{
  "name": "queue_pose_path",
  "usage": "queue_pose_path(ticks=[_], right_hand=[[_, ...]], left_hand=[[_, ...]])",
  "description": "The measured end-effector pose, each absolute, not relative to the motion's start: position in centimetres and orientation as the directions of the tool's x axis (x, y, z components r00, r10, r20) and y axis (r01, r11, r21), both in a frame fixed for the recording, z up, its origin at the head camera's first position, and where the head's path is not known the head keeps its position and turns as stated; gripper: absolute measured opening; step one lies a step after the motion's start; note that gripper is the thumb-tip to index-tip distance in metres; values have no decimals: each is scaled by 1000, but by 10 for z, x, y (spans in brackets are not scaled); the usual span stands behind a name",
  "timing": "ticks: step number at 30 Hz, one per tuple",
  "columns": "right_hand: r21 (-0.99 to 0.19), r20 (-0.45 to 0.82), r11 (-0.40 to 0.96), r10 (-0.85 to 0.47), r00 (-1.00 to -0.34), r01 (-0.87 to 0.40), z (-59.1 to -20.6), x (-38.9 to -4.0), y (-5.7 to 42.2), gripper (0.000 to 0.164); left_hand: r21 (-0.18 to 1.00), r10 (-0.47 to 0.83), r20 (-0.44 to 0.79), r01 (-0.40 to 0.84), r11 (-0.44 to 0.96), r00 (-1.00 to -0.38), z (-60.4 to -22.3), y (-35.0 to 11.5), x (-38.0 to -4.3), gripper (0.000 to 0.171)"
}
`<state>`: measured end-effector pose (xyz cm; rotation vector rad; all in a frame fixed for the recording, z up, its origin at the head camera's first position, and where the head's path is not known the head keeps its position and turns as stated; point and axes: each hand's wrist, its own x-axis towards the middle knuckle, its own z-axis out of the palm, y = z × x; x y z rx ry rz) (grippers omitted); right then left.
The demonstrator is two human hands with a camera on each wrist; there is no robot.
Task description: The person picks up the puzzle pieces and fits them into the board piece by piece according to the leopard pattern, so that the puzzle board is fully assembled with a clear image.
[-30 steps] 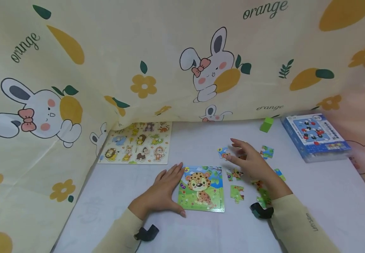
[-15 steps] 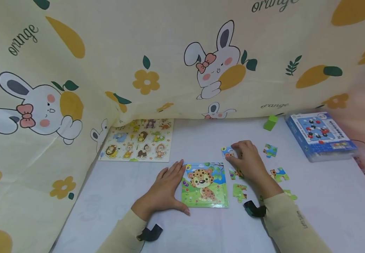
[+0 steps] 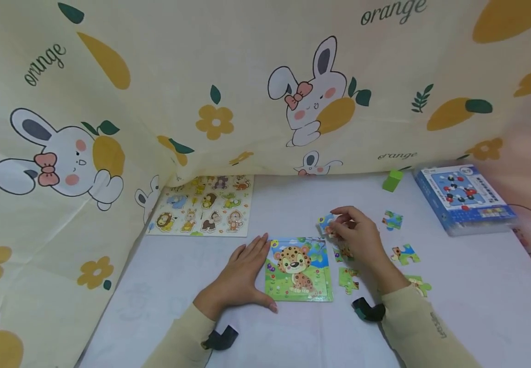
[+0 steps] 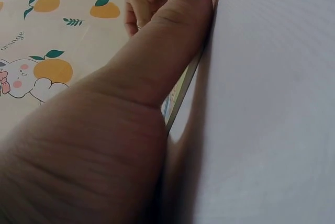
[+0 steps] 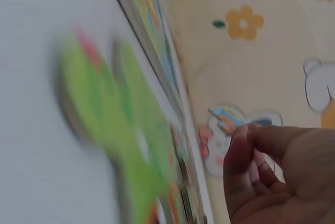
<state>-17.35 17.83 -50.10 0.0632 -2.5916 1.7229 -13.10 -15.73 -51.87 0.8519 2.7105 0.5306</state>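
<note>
Right of centre in the head view, pinches a puzzle piece (image 3: pixel 325 225) between thumb and fingers of the right hand (image 3: pixel 359 232), just beyond the upper right corner of the leopard board (image 3: pixel 299 269). Rests the left hand (image 3: pixel 237 278) spread along the board's left edge. Leaves only a narrow strip between the board's right edge and the loose pieces (image 3: pixel 348 279), but a wide stretch of white tabletop (image 3: pixel 288 332) at bottom centre, and more room towards the boxed set (image 3: pixel 463 199) at upper right. Covers part of a green piece (image 3: pixel 420 285) with the right sleeve (image 3: pixel 426 327). In the left wrist view, hides nearly all the board behind the thumb; in the right, blurs a green shape (image 5: pixel 112 130) at left. There, shows the pinched piece nearly edge-on, slanting from upper left down to the fingertips; cannot tell its long axis, being partly covered. Points the leopard's head towards the frame's top.
</note>
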Motion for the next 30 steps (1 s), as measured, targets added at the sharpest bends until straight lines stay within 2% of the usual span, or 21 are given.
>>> queue_pose_path(ticks=[7, 13, 15, 18, 21, 24, 30], right_hand=[[-954, -106, 296, -213, -971, 39, -496, -157, 138, 32], [-938, -170, 340, -276, -946, 70, -492, -144, 117, 32], [-913, -147, 407, -277, -949, 23, -490, -140, 116, 32], [-833, -67, 538, -330, -942, -129, -488, -134, 115, 34], [-698, -9, 643, -448, -894, -315, -487, -126, 114, 44], [-584, -15, 678, -558, -830, -446, -486, -118, 111, 57], [-488, -76, 709, -615, -785, -509, -487, -113, 106, 67]], left_hand=[[413, 587, -130, 495, 764, -799, -519, -157, -131, 158], [414, 588, -136, 493, 765, -797, -520, -157, -132, 158], [414, 586, -136, 492, 766, -798, -520, -158, -132, 158], [413, 591, -123, 501, 761, -797, -520, -158, -132, 158], [408, 597, -105, 513, 755, -795, -520, -159, -132, 157], [400, 596, -111, 513, 759, -796, -520, -159, -132, 157], [419, 603, -110, 514, 749, -790, -520, -159, -132, 155]])
